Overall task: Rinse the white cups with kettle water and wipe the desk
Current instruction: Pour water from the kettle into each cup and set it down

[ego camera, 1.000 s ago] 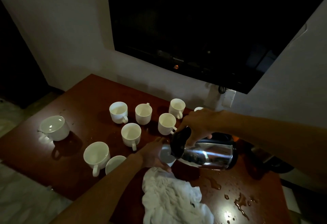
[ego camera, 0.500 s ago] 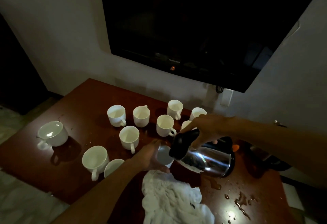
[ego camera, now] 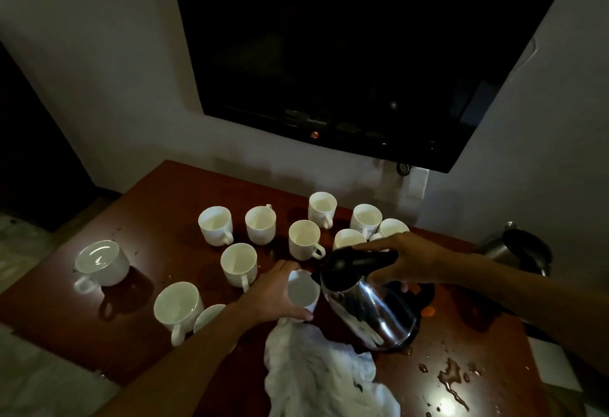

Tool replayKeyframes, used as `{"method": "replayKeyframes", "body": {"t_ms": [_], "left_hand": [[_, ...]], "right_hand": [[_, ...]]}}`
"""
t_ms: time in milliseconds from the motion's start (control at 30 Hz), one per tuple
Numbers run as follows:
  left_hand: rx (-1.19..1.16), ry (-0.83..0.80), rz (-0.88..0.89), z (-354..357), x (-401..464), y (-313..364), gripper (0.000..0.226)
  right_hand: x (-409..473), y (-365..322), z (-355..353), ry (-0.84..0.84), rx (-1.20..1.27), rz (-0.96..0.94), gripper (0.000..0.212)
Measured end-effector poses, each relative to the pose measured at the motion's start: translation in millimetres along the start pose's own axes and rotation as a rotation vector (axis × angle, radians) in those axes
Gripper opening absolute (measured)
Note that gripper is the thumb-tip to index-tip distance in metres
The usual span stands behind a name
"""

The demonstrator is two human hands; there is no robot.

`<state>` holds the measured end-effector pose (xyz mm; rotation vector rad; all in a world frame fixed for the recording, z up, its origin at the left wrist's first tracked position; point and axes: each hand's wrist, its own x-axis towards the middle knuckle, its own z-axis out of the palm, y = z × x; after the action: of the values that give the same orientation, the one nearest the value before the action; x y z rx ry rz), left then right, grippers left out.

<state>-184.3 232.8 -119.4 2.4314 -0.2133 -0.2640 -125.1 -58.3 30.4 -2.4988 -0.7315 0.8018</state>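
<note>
The left hand [ego camera: 275, 294] wraps its fingers [ego camera: 298, 316] around a white cup [ego camera: 302, 291] near the middle of the brown table [ego camera: 158, 205], thumb at the cup's far side and the other fingers curled under its near side. The right hand [ego camera: 407, 260] grips the black handle [ego camera: 361, 261] of a steel kettle [ego camera: 369, 308], which is tilted with its lid end toward the held cup, just beside it at 3 o'clock. A crumpled white cloth [ego camera: 324, 380] lies on the table at 6 o'clock from the cup, its top edge touching the cup's base area.

More white cups stand upright at 10 to 1 o'clock from the held one, the nearest [ego camera: 239, 263] just beside the left hand. One cup [ego camera: 100, 261] sits upside down well apart at 9 o'clock, and another upright cup [ego camera: 178, 308] stands at 8 o'clock. Water puddles [ego camera: 453, 383] spot the table at 4 o'clock. A second kettle [ego camera: 517, 248] stands at the table's far right edge. A dark television [ego camera: 346, 54] hangs on the wall above.
</note>
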Motion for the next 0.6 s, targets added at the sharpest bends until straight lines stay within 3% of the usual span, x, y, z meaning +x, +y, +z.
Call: {"method": "replayKeyframes", "body": {"t_ms": [300, 600], "left_hand": [[0.028, 0.11, -0.032, -35.7, -2.4, -0.3, 0.095], [-0.021, 0.182, -0.072, -76.3, -2.6, 16.7, 0.1]], "right_hand": [[2.7, 4.1, 13.8, 0.153, 0.066, -0.028, 0.067], [-25.9, 29.1, 18.9, 0.16, 0.131, 0.084, 0.067]]}}
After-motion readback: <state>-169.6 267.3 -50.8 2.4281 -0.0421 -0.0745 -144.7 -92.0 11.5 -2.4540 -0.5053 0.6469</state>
